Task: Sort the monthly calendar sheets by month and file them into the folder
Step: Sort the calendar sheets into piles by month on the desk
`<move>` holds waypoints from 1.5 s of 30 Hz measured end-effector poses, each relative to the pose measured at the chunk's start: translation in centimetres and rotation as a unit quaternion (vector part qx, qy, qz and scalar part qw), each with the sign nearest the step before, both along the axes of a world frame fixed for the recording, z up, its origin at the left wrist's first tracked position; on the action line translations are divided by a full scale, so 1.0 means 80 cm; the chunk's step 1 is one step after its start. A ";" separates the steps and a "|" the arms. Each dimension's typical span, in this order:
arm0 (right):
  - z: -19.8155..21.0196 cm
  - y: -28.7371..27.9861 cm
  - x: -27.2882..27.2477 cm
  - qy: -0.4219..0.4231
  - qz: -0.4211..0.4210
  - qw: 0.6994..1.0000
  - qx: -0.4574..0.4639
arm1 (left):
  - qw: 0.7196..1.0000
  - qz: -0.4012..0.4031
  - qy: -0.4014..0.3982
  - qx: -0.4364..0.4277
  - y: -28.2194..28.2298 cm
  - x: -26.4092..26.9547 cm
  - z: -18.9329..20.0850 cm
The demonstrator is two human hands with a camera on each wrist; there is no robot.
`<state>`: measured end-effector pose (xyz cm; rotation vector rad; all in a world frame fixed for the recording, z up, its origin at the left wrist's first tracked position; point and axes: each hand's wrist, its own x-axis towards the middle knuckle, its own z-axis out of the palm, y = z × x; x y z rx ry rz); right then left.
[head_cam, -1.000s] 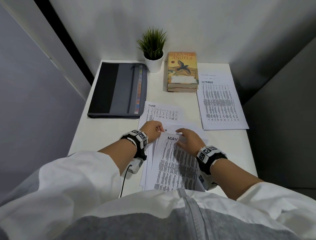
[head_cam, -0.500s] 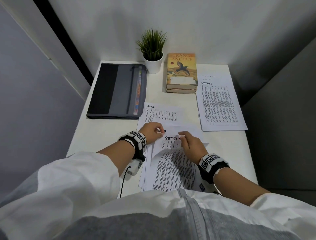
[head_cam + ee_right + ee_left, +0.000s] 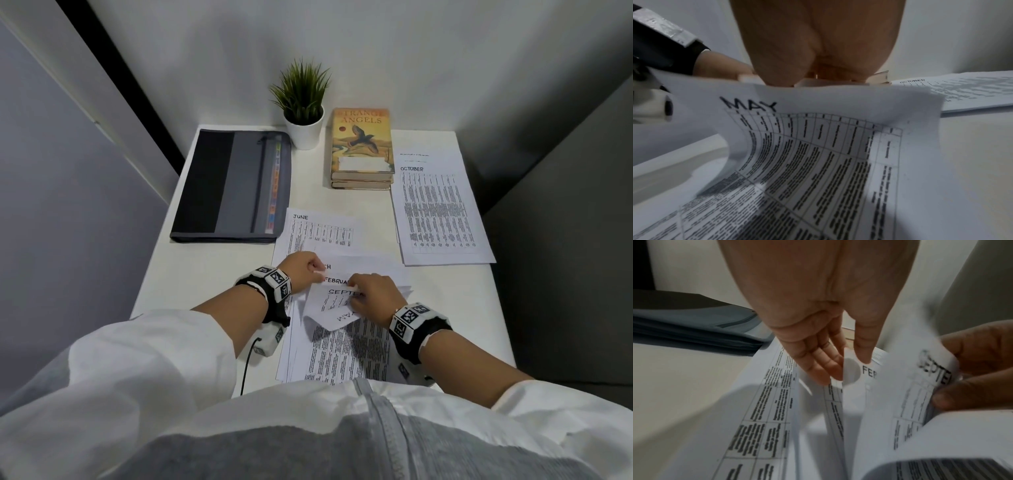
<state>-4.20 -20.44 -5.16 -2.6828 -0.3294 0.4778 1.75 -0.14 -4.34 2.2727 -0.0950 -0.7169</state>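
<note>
A stack of calendar sheets [image 3: 346, 353] lies at the desk's near edge. My right hand [image 3: 354, 291] pinches the top edge of the September sheet [image 3: 337, 298] and keeps it bent back towards me. The May sheet [image 3: 339, 317] is curled over below it, heading upside down; it fills the right wrist view [image 3: 818, 146] and hides my fingers there. My left hand [image 3: 319, 273] pinches the top left corner of the February sheet [image 3: 867, 371] between thumb and fingers. A sheet ending in "CH" [image 3: 359, 265] lies under that. The dark grey folder [image 3: 233, 185] lies closed at the back left.
A June sheet [image 3: 320, 229] lies flat beyond the stack, and an October sheet [image 3: 440, 212] tops a small pile at the right. A potted plant [image 3: 303, 106] and stacked books [image 3: 361, 147] stand along the back wall. Bare desk [image 3: 205, 274] shows left of the stack.
My right hand has peeled back the May sheet, then the September sheet, uncovering the February heading. My left hand has stayed at the stack's top left corner.
</note>
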 end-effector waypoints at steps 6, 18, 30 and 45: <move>-0.001 0.002 0.002 -0.049 0.042 0.997 -0.048 | 0.997 -0.064 0.036 -0.025 -0.001 -0.001 0.007; 0.012 0.011 0.007 0.029 0.100 0.994 -0.023 | 0.996 0.048 0.020 0.070 0.011 0.019 -0.016; -0.007 0.007 0.009 -0.011 0.077 0.996 -0.033 | 1.000 0.012 0.006 0.028 0.017 0.009 -0.015; -0.001 0.003 0.003 -0.023 0.072 0.997 0.013 | 1.000 -0.003 0.015 0.009 0.016 0.010 -0.015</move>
